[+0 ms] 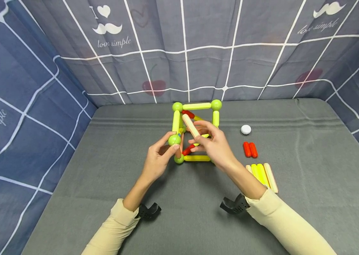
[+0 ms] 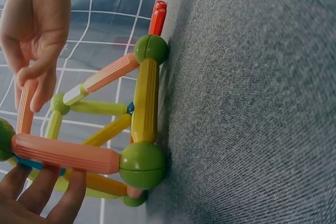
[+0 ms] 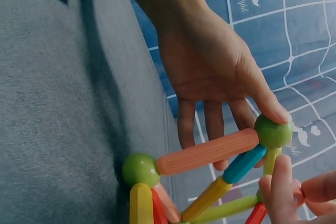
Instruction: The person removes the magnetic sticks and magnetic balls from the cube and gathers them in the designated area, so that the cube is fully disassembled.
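Observation:
A box-like frame of magnetic sticks and green balls stands on the grey cloth. My left hand (image 1: 156,161) grips its near left corner, with thumb and fingertips at the green ball (image 1: 174,140). In the left wrist view, left fingers (image 2: 68,198) also lie against the upright peach stick (image 2: 65,154) below that ball. My right hand (image 1: 214,143) pinches a loose peach stick (image 1: 191,126) between thumb and fingers, over the frame. This stick slants, its far end toward the frame's left side. In the left wrist view its lower end (image 2: 24,124) comes close to the corner ball.
To the right lie a white ball (image 1: 245,129), two short red sticks (image 1: 250,149) and a row of several yellow and peach sticks (image 1: 262,175), partly behind my right forearm. A patterned blue-grey curtain (image 1: 166,71) rises behind the frame.

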`<state>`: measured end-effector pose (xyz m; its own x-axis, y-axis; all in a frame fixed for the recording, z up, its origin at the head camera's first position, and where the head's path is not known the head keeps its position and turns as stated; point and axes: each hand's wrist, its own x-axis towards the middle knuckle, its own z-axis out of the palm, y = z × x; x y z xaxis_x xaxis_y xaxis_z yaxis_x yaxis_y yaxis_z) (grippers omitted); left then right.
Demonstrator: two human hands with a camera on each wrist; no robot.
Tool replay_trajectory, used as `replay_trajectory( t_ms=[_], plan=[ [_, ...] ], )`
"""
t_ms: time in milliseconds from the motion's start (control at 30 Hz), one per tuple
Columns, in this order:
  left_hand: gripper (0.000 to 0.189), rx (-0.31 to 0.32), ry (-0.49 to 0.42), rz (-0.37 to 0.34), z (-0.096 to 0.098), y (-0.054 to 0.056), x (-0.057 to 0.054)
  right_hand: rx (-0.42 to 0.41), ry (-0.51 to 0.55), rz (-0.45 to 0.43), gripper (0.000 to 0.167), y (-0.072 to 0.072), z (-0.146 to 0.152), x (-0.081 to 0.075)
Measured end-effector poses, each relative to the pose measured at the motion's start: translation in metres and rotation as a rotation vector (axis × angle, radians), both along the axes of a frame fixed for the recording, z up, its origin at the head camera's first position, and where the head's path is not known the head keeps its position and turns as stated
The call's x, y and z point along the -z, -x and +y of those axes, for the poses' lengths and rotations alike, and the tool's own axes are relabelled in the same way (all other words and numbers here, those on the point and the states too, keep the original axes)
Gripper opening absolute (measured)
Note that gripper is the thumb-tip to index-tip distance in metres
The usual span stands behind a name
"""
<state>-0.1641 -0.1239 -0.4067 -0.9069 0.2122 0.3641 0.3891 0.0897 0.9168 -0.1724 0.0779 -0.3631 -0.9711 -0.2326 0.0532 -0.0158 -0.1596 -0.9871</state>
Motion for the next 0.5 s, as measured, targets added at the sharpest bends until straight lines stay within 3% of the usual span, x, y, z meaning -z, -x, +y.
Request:
replay_trajectory(
  t_ms=[167,500],
  plan=[
    [0.039,0.002,0.000,0.014,-0.001,0.000,0.001,-0.051,0.016,-0.026,0.045,-0.009,0.012,0.005],
    [0.038,0.001,-0.001,0.030,-0.002,0.001,0.002,-0.100,-0.074,-0.035,0.049,-0.022,0.032,0.017]
  ],
)
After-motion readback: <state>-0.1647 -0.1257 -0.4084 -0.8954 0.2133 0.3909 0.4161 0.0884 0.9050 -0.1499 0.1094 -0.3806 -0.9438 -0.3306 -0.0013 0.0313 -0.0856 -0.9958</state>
